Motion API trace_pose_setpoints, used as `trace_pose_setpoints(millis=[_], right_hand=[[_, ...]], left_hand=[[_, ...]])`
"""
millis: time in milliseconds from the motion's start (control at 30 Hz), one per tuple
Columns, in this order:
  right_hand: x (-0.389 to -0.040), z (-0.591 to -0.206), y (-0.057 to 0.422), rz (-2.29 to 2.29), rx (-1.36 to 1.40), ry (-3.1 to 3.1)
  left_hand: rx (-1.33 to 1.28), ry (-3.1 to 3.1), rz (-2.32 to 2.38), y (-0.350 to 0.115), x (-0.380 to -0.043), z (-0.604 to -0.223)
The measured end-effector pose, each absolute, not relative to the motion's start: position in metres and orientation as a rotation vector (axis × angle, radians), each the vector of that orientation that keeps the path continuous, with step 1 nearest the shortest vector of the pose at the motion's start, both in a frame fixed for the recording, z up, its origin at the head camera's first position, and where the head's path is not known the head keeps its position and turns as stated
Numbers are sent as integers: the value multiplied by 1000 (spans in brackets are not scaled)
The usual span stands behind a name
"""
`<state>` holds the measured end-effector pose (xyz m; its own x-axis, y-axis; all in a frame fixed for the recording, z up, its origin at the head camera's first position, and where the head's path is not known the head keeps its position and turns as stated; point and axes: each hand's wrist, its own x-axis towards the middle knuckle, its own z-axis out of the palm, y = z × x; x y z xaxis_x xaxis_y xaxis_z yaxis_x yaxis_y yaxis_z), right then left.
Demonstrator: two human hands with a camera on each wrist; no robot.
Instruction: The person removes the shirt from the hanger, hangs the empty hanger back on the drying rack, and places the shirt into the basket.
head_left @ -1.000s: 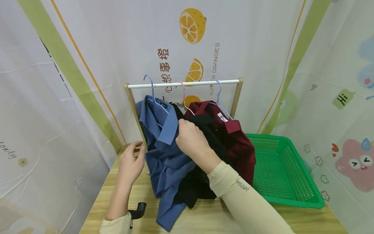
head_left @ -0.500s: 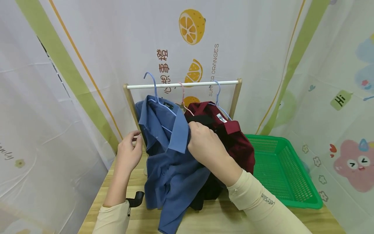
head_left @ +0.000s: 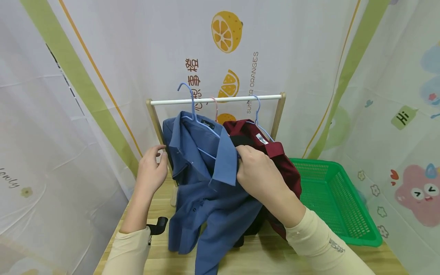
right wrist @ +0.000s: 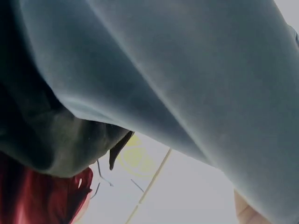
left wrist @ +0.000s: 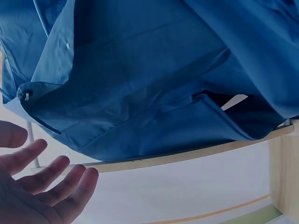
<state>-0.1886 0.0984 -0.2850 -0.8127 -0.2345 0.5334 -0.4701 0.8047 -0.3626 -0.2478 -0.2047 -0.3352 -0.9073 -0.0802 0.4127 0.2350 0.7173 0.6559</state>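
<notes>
A blue collared shirt [head_left: 223,214] hangs on a blue hanger [head_left: 193,110] at the front of a small clothes rack. My right hand [head_left: 262,175] grips the shirt at its right shoulder, beside the collar. The hanger's hook rises above the white rail [head_left: 237,98]; whether it rests on it, I cannot tell. Left of the shirt, my left hand [head_left: 151,168] is held with loosely bent fingers and nothing in them. The left wrist view shows that hand [left wrist: 51,186] just apart from the cloth. Shirt fabric [right wrist: 187,84] hides most of my right hand in the right wrist view.
Behind the blue shirt hang a black garment [head_left: 245,140], mostly covered, and a dark red shirt [head_left: 287,168] on another blue hanger. A pink hanger hook [head_left: 215,109] sits on the rail. A green plastic basket [head_left: 338,172] stands right of the rack on the wooden table [head_left: 161,259].
My right hand has moved right with the blue shirt and its hanger, which now cover more of the black garment. My left hand has risen slightly and shifted a little left.
</notes>
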Motion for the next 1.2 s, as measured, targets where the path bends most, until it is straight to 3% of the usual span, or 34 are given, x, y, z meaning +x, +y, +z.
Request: trace_pose_setpoints(millis=[1200], right_hand=[[-158,-291,156,540,808,-2173]], left_hand=[[-298,-2340,-961,-203,-255,-310]])
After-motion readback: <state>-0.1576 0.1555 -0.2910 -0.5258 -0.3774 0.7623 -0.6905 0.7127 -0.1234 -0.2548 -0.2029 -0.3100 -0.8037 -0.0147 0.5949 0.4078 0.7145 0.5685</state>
